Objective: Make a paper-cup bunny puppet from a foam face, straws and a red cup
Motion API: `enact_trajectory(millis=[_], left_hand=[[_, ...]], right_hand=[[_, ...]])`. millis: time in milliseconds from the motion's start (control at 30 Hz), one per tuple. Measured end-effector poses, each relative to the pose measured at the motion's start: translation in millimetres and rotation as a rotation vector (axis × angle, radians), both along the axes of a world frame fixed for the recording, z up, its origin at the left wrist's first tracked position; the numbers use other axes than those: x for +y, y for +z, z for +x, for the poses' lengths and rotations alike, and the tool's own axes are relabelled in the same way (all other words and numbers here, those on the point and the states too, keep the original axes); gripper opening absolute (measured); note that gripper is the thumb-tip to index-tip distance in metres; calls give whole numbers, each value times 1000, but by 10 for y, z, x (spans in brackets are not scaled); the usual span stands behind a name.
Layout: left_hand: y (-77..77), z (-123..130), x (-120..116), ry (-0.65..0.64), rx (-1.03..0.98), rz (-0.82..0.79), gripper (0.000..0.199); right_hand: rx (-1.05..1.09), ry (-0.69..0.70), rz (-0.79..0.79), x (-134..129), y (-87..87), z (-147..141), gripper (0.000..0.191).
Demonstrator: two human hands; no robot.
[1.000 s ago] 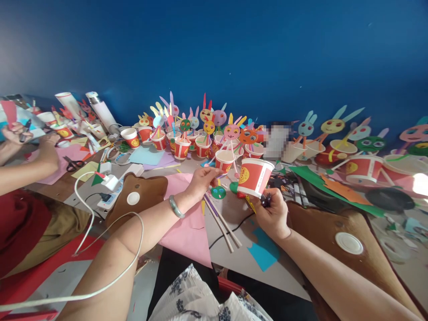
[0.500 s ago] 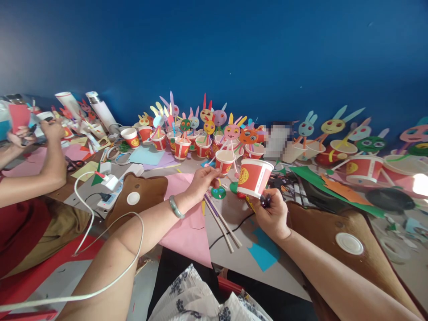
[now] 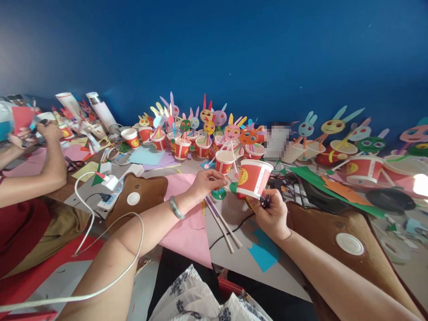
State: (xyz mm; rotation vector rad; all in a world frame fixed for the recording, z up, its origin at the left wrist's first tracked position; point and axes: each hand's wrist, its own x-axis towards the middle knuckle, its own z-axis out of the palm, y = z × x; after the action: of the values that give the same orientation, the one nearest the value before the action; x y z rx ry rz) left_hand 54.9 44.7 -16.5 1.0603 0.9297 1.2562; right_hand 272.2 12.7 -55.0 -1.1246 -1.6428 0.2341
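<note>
My right hand (image 3: 272, 214) is closed around the base of a red and white paper cup (image 3: 254, 178), tilted and raised above the table. A dark, glossy purple object (image 3: 265, 202) sticks out between that hand's fingers; I cannot tell its kind. To the left of the cup, my left hand (image 3: 207, 183) has its thumb and fingers pinched together; whatever they hold is too small to make out. Just under those fingers lies a green paper face (image 3: 219, 193) with blue eyes. Wooden chopsticks (image 3: 222, 227) lie on the table between my hands.
Several paper cups with rabbit-faced paper figures (image 3: 232, 131) line the blue wall. Brown cushions (image 3: 334, 218) flank my arms. Pink paper (image 3: 187, 232) and blue paper (image 3: 264, 252) lie on the table. A white cable (image 3: 142, 232) crosses my left arm. At left, another person's hands (image 3: 50, 131) hold something.
My left hand's fingers have straightened and shifted slightly downward to the right. My right hand holds the cup almost still. The other person's hands have moved slightly.
</note>
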Motion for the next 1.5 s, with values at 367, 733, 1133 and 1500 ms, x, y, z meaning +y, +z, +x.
enact_trajectory(millis=[367,733,1133,1500], left_hand=[[57,-10,-12,12,-36,-34,54],[22,-21,-17,-22,26,13,39],[47,-20,-41,-9,14,-10,38],[112,-6,-86,-97,65,-19,59]], right_hand=[[-14,12,33,17,-32,13,26],[9,45,-7,38,-100,28,24],[-11,54,8,21,-64,28,22],[-31,45,-39,21,-77,17,24]])
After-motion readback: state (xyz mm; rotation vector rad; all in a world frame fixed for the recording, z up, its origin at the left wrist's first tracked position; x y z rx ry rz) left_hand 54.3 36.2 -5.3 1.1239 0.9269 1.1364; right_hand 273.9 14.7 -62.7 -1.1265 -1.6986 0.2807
